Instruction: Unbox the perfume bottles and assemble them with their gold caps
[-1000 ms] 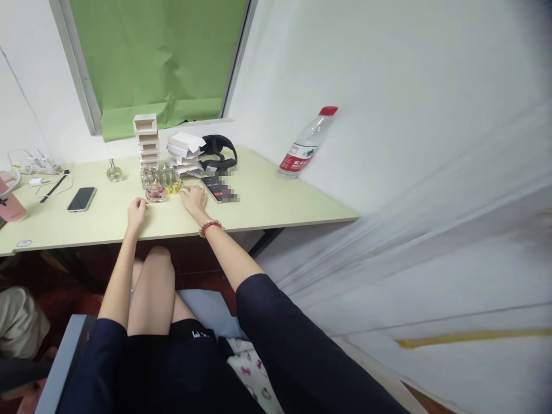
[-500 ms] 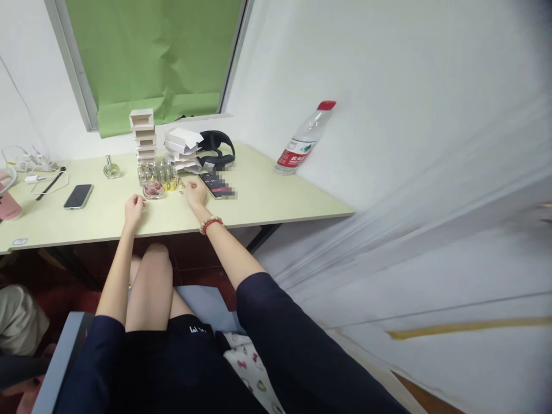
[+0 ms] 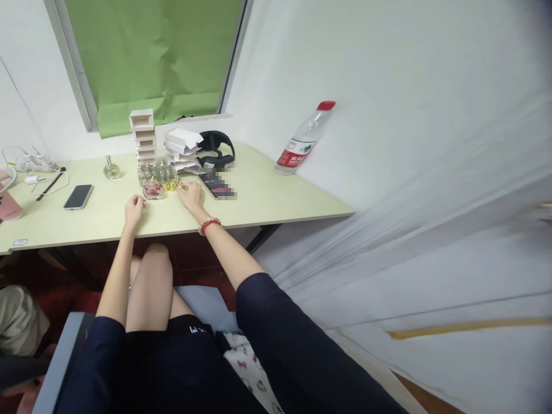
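My right hand (image 3: 191,196) reaches to a cluster of small gold-coloured pieces (image 3: 171,186) on the table. Its fingers are bent together at the right end of the cluster; what lies between the fingertips is too small to make out. My left hand (image 3: 135,210) rests near the table's front edge with its fingers curled in, and nothing shows in it. Between the hands sits a low clear dish with pinkish-red contents (image 3: 153,190). Just behind it stand several small glass bottles (image 3: 157,173) in rows.
Behind the bottles rise stacked open white boxes (image 3: 145,138) and a pile of white cartons (image 3: 183,148). A black headset (image 3: 219,150), a lit phone (image 3: 214,185), a water bottle (image 3: 299,144), a perfume bottle (image 3: 111,168) and a dark-screened phone (image 3: 79,196) are on the table (image 3: 276,201).
My right hand has shifted left, over the loose gold bits beside the cluster, and its fingers now point left. My left hand has stayed in place.
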A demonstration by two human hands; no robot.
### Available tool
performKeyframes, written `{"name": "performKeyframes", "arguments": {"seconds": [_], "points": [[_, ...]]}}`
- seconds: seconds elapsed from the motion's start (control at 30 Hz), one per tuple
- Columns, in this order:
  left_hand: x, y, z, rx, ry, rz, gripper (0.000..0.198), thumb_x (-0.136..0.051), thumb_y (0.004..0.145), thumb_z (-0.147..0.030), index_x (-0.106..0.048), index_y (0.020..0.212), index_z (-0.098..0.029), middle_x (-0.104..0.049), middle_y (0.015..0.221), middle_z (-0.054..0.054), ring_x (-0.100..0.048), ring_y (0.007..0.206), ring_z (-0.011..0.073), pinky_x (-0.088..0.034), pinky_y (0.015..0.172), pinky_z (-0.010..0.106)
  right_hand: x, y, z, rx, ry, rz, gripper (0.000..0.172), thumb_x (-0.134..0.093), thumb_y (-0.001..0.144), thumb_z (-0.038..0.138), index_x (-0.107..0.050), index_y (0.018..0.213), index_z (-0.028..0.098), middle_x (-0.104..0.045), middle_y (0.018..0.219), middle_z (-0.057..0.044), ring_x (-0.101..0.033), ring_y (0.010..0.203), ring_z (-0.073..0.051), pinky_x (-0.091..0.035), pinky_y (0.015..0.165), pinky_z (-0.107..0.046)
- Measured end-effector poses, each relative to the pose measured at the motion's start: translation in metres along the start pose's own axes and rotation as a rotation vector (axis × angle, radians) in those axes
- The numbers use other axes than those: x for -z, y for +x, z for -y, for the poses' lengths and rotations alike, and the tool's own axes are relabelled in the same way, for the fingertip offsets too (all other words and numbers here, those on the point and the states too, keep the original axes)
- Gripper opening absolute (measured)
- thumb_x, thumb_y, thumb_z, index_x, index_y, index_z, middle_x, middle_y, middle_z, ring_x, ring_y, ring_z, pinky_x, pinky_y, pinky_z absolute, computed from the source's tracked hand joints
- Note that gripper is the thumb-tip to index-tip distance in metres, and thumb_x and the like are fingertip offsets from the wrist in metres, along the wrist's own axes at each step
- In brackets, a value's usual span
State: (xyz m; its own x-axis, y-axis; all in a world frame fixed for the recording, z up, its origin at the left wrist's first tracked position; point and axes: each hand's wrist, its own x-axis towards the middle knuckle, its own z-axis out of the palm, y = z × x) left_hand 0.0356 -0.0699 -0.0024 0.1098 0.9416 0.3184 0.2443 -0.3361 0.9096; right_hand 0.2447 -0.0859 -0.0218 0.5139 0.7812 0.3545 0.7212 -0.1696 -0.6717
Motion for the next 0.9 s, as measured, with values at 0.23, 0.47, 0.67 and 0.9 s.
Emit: {"name": "performKeyframes", "arguments": {"seconds": [0.23,0.47,0.67,0.9], "points": [[0.0,0.003,0.003,0.005,0.016,0.004,0.016,-0.043,0.079,-0.018,-0.055,0.069,-0.02,-0.054,0.059,-0.003,-0.052,0.062,0.0135,-0.04,0.066,0.025,0.002,-0.003,0.003,0.026,-0.071,0.038,0.029,-0.05,0.084,0.026,-0.072,0.101,0.015,-0.066,0.117,-0.013,-0.054,0.111,-0.028,-0.041,0.096,-0.041],[0.001,0.002,0.002,0.003,0.006,0.0,0.017,-0.043,0.079,-0.016,-0.055,0.068,-0.02,-0.054,0.059,-0.002,-0.052,0.062,0.0138,-0.04,0.065,0.025,0.006,-0.006,0.008,0.034,-0.082,0.01,0.033,-0.048,0.086,0.021,-0.07,0.109,0.013,-0.063,0.118,-0.015,-0.055,0.109,-0.027,-0.041,0.096,-0.038],[0.001,0.002,0.002,-0.009,0.018,0.0,0.017,-0.042,0.079,-0.017,-0.056,0.068,-0.02,-0.055,0.061,-0.002,-0.053,0.064,0.0139,-0.04,0.066,0.025,0.014,-0.012,0.013,0.105,-0.024,-0.066,0.03,-0.041,0.09,0.019,-0.069,0.102,0.019,-0.063,0.116,-0.009,-0.056,0.104,-0.022,-0.041,0.094,-0.034],[0.002,0.003,0.001,-0.002,0.005,0.006,0.017,-0.043,0.079,-0.017,-0.056,0.068,-0.02,-0.055,0.061,-0.002,-0.053,0.064,0.014,-0.04,0.067,0.026,0.015,-0.015,0.015,0.062,0.065,-0.108,0.024,-0.044,0.09,0.021,-0.065,0.104,0.019,-0.062,0.113,-0.009,-0.058,0.095,-0.02,-0.044,0.084,-0.031]]}}
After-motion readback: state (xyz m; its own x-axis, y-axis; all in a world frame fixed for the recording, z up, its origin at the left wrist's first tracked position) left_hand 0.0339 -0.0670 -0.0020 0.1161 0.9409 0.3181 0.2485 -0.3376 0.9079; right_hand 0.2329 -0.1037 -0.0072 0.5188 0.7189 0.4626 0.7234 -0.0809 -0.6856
